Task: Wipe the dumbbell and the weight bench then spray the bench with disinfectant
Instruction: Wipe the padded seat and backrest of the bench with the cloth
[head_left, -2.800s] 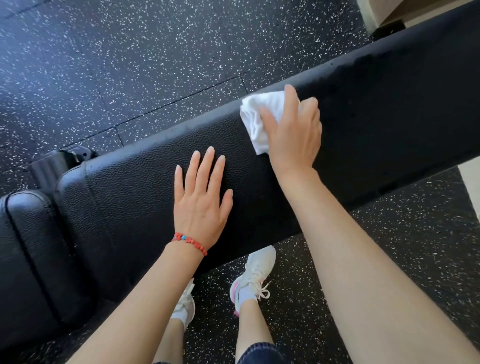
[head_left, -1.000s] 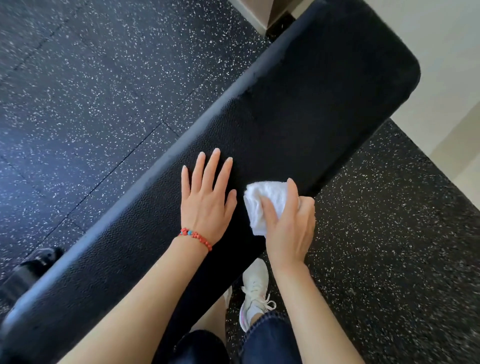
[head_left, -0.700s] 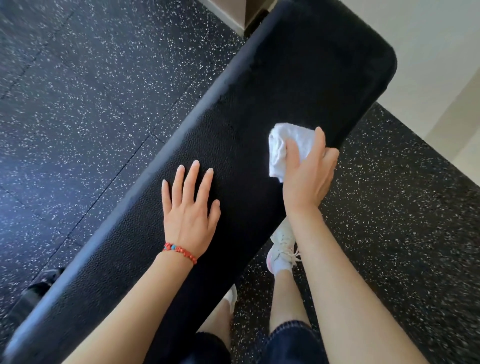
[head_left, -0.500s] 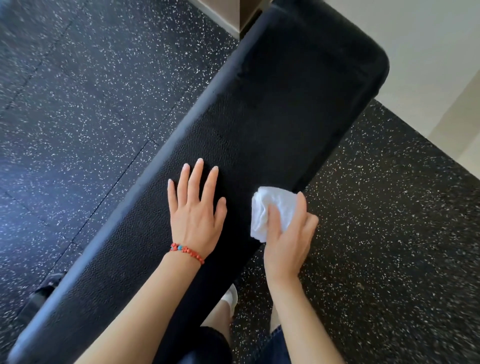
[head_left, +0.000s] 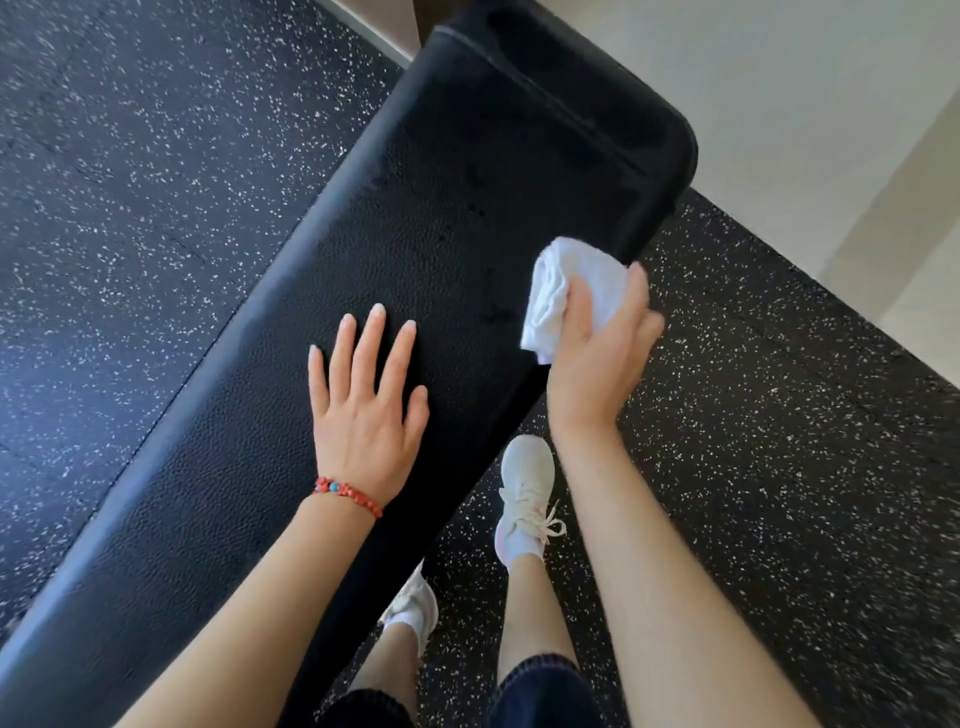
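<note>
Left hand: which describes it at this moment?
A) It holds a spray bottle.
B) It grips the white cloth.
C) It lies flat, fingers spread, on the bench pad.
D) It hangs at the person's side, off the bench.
C: the left hand rests palm-down with straight, spread fingers on the black bench pad, while the white cloth is gripped by the right hand at the pad's near edge.

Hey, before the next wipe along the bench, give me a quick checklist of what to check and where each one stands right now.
1. Right hand grips the white cloth: ok.
2. Cloth on the bench pad: ok, at its near edge.
3. Left hand flat on the pad, bracing: ok.
4. Far end of pad free of objects: ok.
5. Disinfectant spray within reach: cannot tell, not in view.
6. Dumbbell wiped: cannot tell, not in view.
</note>
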